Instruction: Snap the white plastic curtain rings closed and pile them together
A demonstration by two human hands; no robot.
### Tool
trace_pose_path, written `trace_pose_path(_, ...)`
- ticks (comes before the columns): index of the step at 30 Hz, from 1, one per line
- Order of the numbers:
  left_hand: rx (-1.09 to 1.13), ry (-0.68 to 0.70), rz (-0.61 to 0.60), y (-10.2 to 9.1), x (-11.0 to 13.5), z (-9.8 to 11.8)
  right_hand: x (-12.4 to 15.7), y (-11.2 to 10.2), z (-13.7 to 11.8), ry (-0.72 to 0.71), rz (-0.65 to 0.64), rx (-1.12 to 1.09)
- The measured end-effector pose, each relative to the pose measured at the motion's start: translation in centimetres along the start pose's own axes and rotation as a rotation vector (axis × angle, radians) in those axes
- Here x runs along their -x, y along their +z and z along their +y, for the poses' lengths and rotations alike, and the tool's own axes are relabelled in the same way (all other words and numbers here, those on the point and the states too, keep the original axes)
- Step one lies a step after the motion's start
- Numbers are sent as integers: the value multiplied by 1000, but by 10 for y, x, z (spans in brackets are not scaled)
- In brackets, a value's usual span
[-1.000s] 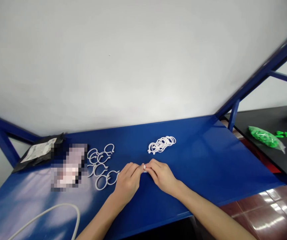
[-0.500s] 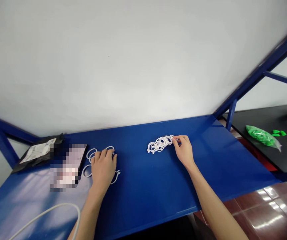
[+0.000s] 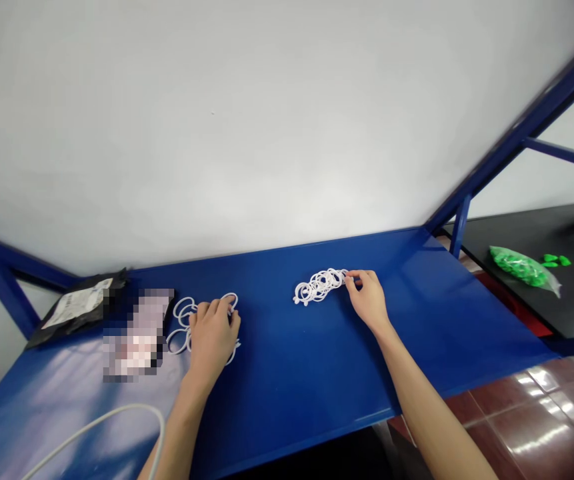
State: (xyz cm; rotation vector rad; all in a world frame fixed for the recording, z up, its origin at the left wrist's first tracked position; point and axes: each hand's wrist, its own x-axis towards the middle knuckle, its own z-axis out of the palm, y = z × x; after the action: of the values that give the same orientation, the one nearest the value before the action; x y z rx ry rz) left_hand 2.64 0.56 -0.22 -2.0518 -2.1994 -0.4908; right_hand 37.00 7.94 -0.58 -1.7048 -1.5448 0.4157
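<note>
My left hand (image 3: 213,337) is over a loose group of white shower curtain rings (image 3: 179,341) at the left of the blue table. Its thumb and fingers are closed on one white shower curtain ring (image 3: 231,298), which stands tilted at the fingertips; other rings are partly hidden beneath the palm. To the right, white rings with small knobbed ends lie overlapped in a row (image 3: 319,287). At that row's right end, my right hand (image 3: 368,299) pinches the last ring between thumb and index finger.
A black parcel with a white label (image 3: 79,303) and a blurred flat box (image 3: 141,333) lie at left. A white cable (image 3: 101,417) loops in front. On a black table (image 3: 557,227) at right sits a bag of green pieces (image 3: 521,267). Blue frame bars (image 3: 497,153) flank the table.
My left hand has shifted slightly right, and the ring at its fingertips has moved right and tilted with it. My right hand stays at the end of the row.
</note>
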Motion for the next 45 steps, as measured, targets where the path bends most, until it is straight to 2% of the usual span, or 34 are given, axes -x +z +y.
trace_pose_path(3, 170, 31, 41, 1, -2, 3, -1, -1, 0, -1, 3, 7)
trace_pose_path(5, 335, 38, 47, -1, -2, 7, 0, -3, -3, -41, 52, 45)
trace_pose_path(8, 633, 9, -81, -9, -1, 14, 8, -4, -16, -189, 184, 84)
trace_pose_path(10, 818, 10, -204, -15, 2, 20, 22, -1, -31, -334, 208, 32)
trace_pose_path(12, 931, 41, -303, -20, 5, 27, 39, 4, -47, -499, 95, -69)
trace_pose_path(14, 975, 71, -373, -23, 7, 34, 56, 13, -60, -639, -106, -158)
trace_pose_path(17, 1030, 68, -422, -23, 10, 42, 75, 27, -70, -743, -350, -257)
trace_pose_path(20, 1098, 31, -394, -19, 12, 48, 81, 35, -70, -683, -452, -377)
trace_pose_path(25, 1101, 26, -348, -16, 13, 50, 81, 32, -72, -512, -432, -458)
trace_pose_path(29, 1031, 55, -306, -13, 14, 50, 81, 28, -76, -465, -493, -446)
trace_pose_path(34, 991, 115, -201, -11, 19, 55, 82, 29, -73, -490, -536, -419)
trace_pose_path(41, 964, 250, -33, -12, 28, 64, 85, 27, -70, -618, -550, -363)
trace_pose_path(45, 912, 343, 15, -10, 31, 65, 86, 26, -68, -659, -553, -306)
